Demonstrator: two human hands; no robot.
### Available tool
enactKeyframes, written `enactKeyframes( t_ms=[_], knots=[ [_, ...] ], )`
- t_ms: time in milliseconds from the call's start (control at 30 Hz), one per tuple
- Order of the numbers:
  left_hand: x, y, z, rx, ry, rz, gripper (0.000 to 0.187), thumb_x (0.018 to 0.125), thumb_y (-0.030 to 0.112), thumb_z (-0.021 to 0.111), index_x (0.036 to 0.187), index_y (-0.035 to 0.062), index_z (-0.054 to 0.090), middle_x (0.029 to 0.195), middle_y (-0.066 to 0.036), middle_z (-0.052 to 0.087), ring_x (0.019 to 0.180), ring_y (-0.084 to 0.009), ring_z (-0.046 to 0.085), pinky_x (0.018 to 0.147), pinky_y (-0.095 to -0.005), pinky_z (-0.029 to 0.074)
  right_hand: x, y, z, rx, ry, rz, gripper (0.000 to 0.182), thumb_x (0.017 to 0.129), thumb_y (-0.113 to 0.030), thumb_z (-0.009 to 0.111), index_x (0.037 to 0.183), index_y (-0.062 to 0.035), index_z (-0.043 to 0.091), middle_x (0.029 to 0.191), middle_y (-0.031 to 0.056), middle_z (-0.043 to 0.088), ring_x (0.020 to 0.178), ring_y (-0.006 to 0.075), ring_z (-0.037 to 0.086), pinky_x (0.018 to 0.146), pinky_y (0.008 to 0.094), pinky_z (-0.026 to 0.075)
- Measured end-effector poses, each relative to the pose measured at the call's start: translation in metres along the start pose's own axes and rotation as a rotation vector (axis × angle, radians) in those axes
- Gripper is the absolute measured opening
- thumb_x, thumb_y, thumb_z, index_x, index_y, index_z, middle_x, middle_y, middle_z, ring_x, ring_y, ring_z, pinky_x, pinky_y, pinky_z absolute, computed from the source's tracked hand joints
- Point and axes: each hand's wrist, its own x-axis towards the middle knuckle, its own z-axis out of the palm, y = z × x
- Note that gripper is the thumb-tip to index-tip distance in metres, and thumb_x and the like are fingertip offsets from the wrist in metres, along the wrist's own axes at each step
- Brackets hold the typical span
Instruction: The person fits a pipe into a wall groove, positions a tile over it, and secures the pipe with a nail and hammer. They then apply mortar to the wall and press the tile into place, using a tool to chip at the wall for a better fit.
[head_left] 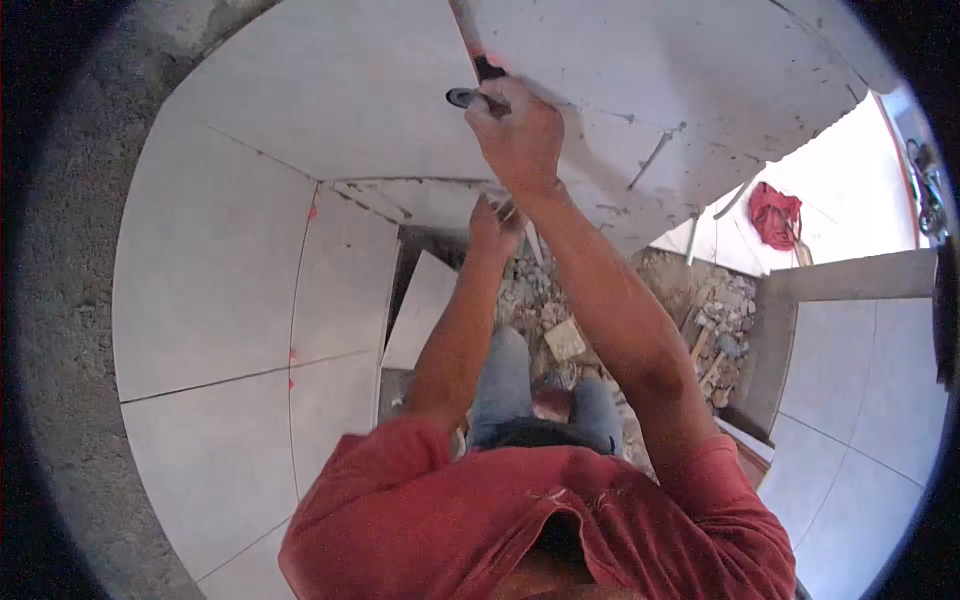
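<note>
My right hand (522, 130) is raised against the large white tiled surface, its fingers closed round a hand tool with a dark, rounded handle end (462, 97). A dark flat piece (489, 68) shows just beyond these fingers, at the lower end of a narrow open joint (466, 28) between the tiles. Lower down, my left hand (493, 226) is closed near the tile's bottom edge, and a thin pale thing (508, 212) shows at its fingers; I cannot tell what it is. Grey smears and chipped joint lines mark the white tile (640, 70) around my right hand.
White wall tiles (215, 290) with small red spacers (292, 383) stand on the left. Rubble (535, 290) and a loose pale tile piece (565, 340) lie below, near my legs. A leaning tile (425, 310), a red cloth (774, 215) and more tiles (850, 390) are around.
</note>
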Motion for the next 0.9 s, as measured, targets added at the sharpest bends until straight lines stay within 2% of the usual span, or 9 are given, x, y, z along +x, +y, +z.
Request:
enactKeyframes(
  t_ms=[33, 167, 233, 367, 433, 533, 600, 733, 900],
  knots=[
    [-0.015, 0.005, -0.005, 0.131, 0.061, 0.182, 0.039, 0.092, 0.032, 0.050, 0.119, 0.0048, 0.045, 0.116, -0.014, 0.048, 0.102, -0.0234, 0.050, 0.084, -0.0398, 0.045, 0.002, 0.000, 0.000, 0.005, 0.018, -0.027, 0.015, 0.070, -0.015, 0.066, 0.082, -0.0058, 0.065, 0.070, 0.0130, 0.064, 0.063, 0.0264, 0.064, 0.059, 0.0325, 0.050],
    [-0.060, 0.077, 0.010, 0.799, -0.156, 1.410, 0.020, 0.086, 0.006, 0.058, 0.106, 0.0002, 0.055, 0.094, -0.009, 0.057, 0.084, -0.0206, 0.054, 0.069, -0.0306, 0.047, 0.002, 0.004, -0.002, 0.005, 0.017, -0.097, 0.017, 0.070, -0.016, 0.066, 0.082, -0.0042, 0.065, 0.071, 0.0140, 0.065, 0.064, 0.0251, 0.064, 0.061, 0.0333, 0.050],
    [-0.085, 0.114, 0.047, 0.969, -0.332, 1.852, 0.012, 0.082, 0.003, 0.058, 0.093, -0.0017, 0.057, 0.093, -0.012, 0.054, 0.082, -0.0257, 0.053, 0.068, -0.0344, 0.046, 0.003, 0.009, -0.002, -0.005, 0.008, -0.206, 0.018, 0.071, -0.018, 0.066, 0.083, -0.0041, 0.066, 0.072, 0.0140, 0.065, 0.065, 0.0244, 0.064, 0.063, 0.0329, 0.050],
    [-0.069, 0.146, 0.076, 0.992, -0.391, 2.143, 0.017, 0.077, 0.001, 0.061, 0.093, 0.0031, 0.062, 0.091, -0.012, 0.053, 0.079, -0.0247, 0.055, 0.065, -0.0328, 0.047, 0.005, 0.015, -0.008, -0.024, -0.029, -0.260, 0.021, 0.071, -0.019, 0.066, 0.085, -0.0034, 0.067, 0.074, 0.0132, 0.066, 0.066, 0.0239, 0.065, 0.063, 0.0321, 0.050],
    [-0.062, 0.153, 0.079, 0.971, -0.412, 2.252, 0.018, 0.076, 0.002, 0.062, 0.094, 0.0056, 0.064, 0.090, -0.011, 0.053, 0.078, -0.0235, 0.056, 0.063, -0.0325, 0.047, 0.011, 0.021, -0.007, -0.057, -0.007, -0.431, 0.023, 0.070, -0.020, 0.067, 0.086, -0.0033, 0.067, 0.074, 0.0121, 0.066, 0.066, 0.0232, 0.064, 0.062, 0.0311, 0.049],
    [-0.052, 0.157, 0.080, 0.889, -0.480, 2.508, 0.021, 0.075, 0.005, 0.064, 0.094, 0.0111, 0.066, 0.089, -0.009, 0.053, 0.075, -0.0217, 0.056, 0.060, -0.0321, 0.048, 0.016, 0.024, -0.007, -0.071, 0.005, -0.478, 0.020, 0.070, -0.016, 0.067, 0.084, -0.0014, 0.067, 0.068, 0.0088, 0.066, 0.060, 0.0152, 0.062, 0.057, 0.0269, 0.048],
    [-0.049, 0.157, 0.079, 1.057, -0.347, 2.604, 0.022, 0.074, 0.009, 0.065, 0.095, 0.0143, 0.066, 0.088, -0.008, 0.051, 0.076, -0.0227, 0.056, 0.061, -0.0336, 0.049, 0.020, 0.027, -0.007, -0.041, -0.015, -0.511, 0.019, 0.070, -0.013, 0.067, 0.083, -0.0005, 0.067, 0.066, 0.0072, 0.065, 0.058, 0.0122, 0.060, 0.055, 0.0254, 0.047],
    [-0.049, 0.154, 0.078, 1.017, -0.234, 2.757, 0.021, 0.075, 0.014, 0.065, 0.096, 0.0150, 0.066, 0.086, -0.007, 0.050, 0.075, -0.0238, 0.056, 0.061, -0.0356, 0.050, 0.028, 0.030, -0.002, 0.032, -0.067, -0.521, 0.013, 0.069, -0.007, 0.065, 0.078, 0.0016, 0.065, 0.063, 0.0036, 0.060, 0.054, 0.0094, 0.053, 0.051, 0.0234, 0.043],
    [-0.051, 0.154, 0.078, 1.199, -0.135, 2.732, 0.020, 0.079, 0.019, 0.061, 0.097, 0.0133, 0.065, 0.086, -0.009, 0.048, 0.078, -0.0267, 0.057, 0.064, -0.0397, 0.051, 0.033, 0.035, 0.004, 0.074, -0.037, -0.592, 0.011, 0.068, -0.005, 0.064, 0.076, 0.0024, 0.065, 0.063, 0.0034, 0.059, 0.054, 0.0100, 0.052, 0.051, 0.0238, 0.042]
  ],
)
